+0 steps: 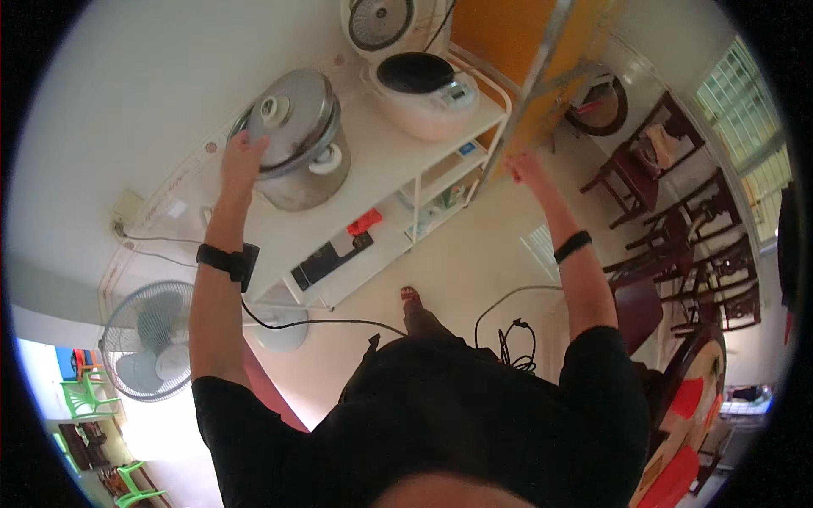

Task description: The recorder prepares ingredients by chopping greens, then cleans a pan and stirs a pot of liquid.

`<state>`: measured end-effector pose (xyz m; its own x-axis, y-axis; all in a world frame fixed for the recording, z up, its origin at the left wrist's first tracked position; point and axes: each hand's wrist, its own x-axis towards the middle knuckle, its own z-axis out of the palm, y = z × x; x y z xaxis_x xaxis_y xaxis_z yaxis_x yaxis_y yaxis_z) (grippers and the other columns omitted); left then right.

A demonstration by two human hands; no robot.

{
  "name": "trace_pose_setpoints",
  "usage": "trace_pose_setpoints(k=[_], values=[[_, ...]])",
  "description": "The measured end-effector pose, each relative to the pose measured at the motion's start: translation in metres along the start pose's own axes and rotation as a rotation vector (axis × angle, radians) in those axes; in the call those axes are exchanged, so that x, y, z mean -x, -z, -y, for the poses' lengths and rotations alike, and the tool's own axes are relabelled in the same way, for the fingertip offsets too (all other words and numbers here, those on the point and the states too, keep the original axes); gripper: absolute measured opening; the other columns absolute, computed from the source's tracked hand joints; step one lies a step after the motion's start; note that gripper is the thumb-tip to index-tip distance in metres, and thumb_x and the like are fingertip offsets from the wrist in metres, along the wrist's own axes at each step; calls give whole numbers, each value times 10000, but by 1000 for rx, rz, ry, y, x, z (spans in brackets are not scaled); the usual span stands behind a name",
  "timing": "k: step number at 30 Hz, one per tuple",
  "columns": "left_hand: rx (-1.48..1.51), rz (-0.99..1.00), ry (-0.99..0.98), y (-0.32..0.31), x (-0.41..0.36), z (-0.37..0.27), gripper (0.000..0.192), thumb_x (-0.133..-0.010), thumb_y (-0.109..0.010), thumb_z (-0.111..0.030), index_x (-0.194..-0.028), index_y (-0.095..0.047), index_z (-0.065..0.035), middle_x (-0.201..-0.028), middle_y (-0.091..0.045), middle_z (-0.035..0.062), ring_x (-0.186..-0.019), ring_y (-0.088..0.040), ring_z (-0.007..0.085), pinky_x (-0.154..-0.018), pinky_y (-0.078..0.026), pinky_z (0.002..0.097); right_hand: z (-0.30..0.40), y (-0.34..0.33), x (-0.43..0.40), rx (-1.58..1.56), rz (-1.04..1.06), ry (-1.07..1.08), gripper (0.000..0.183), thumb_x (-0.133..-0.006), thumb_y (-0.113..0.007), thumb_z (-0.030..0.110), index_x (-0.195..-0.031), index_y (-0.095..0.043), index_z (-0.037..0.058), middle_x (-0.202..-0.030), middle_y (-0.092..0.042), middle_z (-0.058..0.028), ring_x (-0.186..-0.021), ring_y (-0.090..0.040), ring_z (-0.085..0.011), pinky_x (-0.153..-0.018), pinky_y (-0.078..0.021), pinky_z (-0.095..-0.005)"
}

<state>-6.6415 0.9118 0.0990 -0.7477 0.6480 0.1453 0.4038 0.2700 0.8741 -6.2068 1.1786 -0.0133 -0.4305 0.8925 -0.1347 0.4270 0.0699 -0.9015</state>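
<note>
A metal pot (pixel 305 190) stands on a white shelf unit, its metal lid (pixel 298 127) resting tilted over the rim. My left hand (pixel 244 159) grips the lid's near-left edge, beside the round knob. To the right of the pot is a white rice cooker (pixel 425 108) with its cover raised and a dark inside. My right hand (pixel 526 168) is past the shelf's right end, near the metal edge of an orange door (pixel 495 38); its fingers look curled. Whether it touches the door is unclear, and nothing can be made out in it.
A red item (pixel 364 221) and dark boxes lie on the shelf unit's (pixel 267 222) lower level. A standing fan (pixel 149 343) is at left. Black cables (pixel 521 349) cross the floor. Dark wooden chairs (pixel 641 171) line the right wall, with a round table (pixel 686 413) at lower right.
</note>
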Motion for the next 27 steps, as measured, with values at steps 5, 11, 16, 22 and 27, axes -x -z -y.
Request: trace_pose_setpoints(k=[5, 11, 16, 22, 27], values=[[-406, -130, -182, -20, -53, 17, 663, -737, -623, -436, -1227, -481, -12, -1021, -587, 192, -981, -543, 300, -852, -416, 369, 71, -24, -128, -255, -117, -79, 621, -804, -654, 278, -1298, -344, 64, -700, -551, -39, -490, -440, -96, -426, -375, -233], [-494, 50, -54, -30, -78, 0, 651, -746, -594, -455, -1216, -487, -18, -1115, -554, 228, -1089, -495, 345, -922, -386, 378, 67, -15, -212, -609, -28, -56, 284, -847, -598, 316, -1049, -542, 124, -682, -530, 19, -526, -443, -34, -461, -392, -202], [-460, -33, -38, -41, -89, 6, 609, -742, -602, -432, -1173, -516, -10, -1023, -593, 208, -957, -570, 322, -817, -442, 373, 34, 2, -255, 172, -152, 220, 370, -867, -521, 381, -1035, -582, 57, -776, -612, -78, -652, -565, -172, -585, -464, -301], [-360, -82, 33, -14, -93, 15, 488, -758, -617, -348, -1090, -546, 3, -925, -612, 156, -763, -608, 223, -665, -482, 313, 59, -25, -245, 609, -370, 374, 458, -859, -490, 430, -1039, -604, 25, -883, -635, -158, -794, -602, -282, -704, -465, -366], [401, -257, 67, 44, -75, -16, 309, -835, -544, -173, -1084, -538, 11, -911, -596, 97, -772, -578, 157, -678, -475, 261, 28, -5, -273, 466, -146, 139, 340, -820, -570, 358, -1024, -609, 89, -790, -597, -104, -739, -593, -250, -573, -455, -324]])
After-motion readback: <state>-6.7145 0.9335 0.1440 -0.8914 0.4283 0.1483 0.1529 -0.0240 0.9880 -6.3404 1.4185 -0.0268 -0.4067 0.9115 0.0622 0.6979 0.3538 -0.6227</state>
